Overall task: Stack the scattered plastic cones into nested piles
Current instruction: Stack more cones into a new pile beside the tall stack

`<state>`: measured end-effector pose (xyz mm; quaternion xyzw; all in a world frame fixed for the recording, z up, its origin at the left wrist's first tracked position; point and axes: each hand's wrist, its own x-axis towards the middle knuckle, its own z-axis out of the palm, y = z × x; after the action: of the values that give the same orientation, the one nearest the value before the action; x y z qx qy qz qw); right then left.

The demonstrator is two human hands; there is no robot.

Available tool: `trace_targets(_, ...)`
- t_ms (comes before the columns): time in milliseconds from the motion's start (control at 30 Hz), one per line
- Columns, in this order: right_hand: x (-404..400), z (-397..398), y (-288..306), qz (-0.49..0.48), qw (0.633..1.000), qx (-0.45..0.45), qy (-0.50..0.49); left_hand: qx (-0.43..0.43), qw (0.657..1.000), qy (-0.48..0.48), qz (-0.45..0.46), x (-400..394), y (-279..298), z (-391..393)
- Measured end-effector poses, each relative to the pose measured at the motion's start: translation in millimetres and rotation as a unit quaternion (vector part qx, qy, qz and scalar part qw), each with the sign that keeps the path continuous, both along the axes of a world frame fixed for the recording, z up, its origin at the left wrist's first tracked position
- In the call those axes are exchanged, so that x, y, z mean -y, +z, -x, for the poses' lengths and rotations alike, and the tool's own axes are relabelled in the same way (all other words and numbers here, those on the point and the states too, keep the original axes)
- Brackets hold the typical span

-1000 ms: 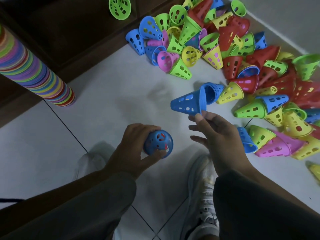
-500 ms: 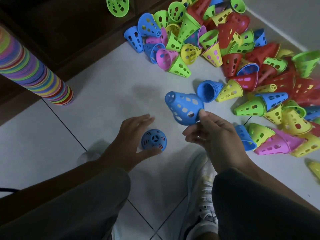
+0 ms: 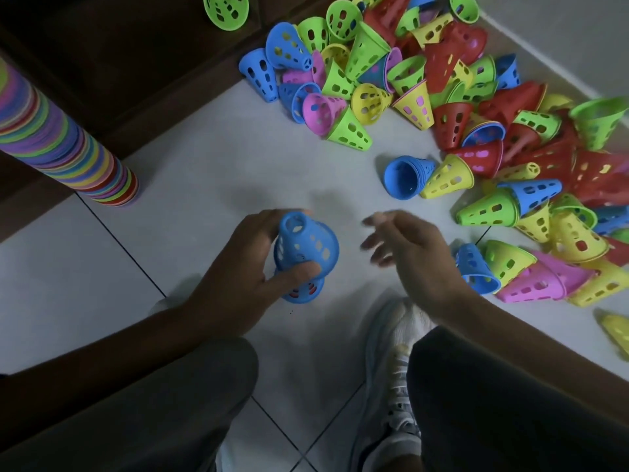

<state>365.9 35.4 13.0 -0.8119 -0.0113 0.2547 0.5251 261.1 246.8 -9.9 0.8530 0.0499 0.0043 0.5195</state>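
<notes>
- While most cones are still loose, I'd call the task partly done: one tall stack (image 3: 64, 144) of many colours leans in from the left edge, its base on the white tile floor (image 3: 211, 172), well apart from the pile.
- Left hand (image 3: 238, 277) grips a small blue stack (image 3: 301, 253) low over the floor, just in front of my knees; fingers behind it, thumb across the front.
- Top blue cone sits tilted over the one below, not fully seated as far as I can see; I judge it needs a push down to nest.
- Right hand (image 3: 408, 257) holds nothing, fingers spread and relaxed, blurred, hovering beside the blue stack and not touching it.
- Left to do: the big scattered pile (image 3: 476, 107) at upper right, red, green, yellow, pink and blue mixed, lying on their sides and overlapping; some look partly nested already.
- One short blue nested bunch (image 3: 405, 177) lies on its side at the near edge of the pile, mouth toward me, touching a yellow cone (image 3: 449, 178).
- One green cone (image 3: 226, 10) sits alone on the dark wood (image 3: 136, 63) at top.
- Cones look like thin rigid plastic, tapered, walls punched with holes, flat perforated tip, wide rim.
- Count of what remains: too many to tell, I judge well over half.
</notes>
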Motion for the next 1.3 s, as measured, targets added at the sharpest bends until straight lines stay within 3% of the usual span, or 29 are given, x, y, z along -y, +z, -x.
trace_targets(100, 16.5, -38.9, -26.1, 0.109, 0.984, 0.138, -0.026, -0.031, 0.996, -0.034, -0.074, -0.6, -11.6, 7.3)
trace_targets(200, 26.0, -79.2, -40.7, 0.203, 0.953, 0.223, 0.039, -0.054, 0.992, -0.054, -0.101, 1.2, -26.0, 13.3)
trace_targets(367, 22.5, -117.2, -53.1, 0.341, 0.900, 0.219, 0.164, -0.109, 0.981, -0.077, -0.142, 0.4, -41.4, 12.5)
trace_targets(467, 18.1, -119.3, -59.8, 0.376, 0.887, 0.197, 0.179, -0.121, 0.977, -0.081, -0.154, -2.5, -41.2, 10.8)
trace_targets(667, 22.6, -96.8, -73.1, 0.276, 0.922, 0.238, 0.131, -0.099, 0.982, -0.080, -0.141, -5.4, -36.4, 14.1)
trace_targets(800, 27.3, -73.8, -82.4, 0.185, 0.958, 0.218, 0.003, -0.086, 0.986, -0.077, -0.123, -8.2, -25.9, 14.9)
trace_targets(1000, 28.6, -58.1, -86.3, 0.113, 0.971, 0.180, -0.109, -0.094, 0.985, -0.099, -0.103, -9.1, -10.5, 5.1)
trace_targets(1200, 18.5, -41.4, -63.3, -0.004, 0.984, 0.126, -0.128, -0.093, 0.992, -0.066, -0.058, -11.4, -3.2, -1.3)
trace_targets(1300, 13.9, -27.5, -41.1, -0.078, 0.990, 0.090, -0.081, -0.080, 0.995, -0.042, -0.048, -14.5, 2.6, -4.5)
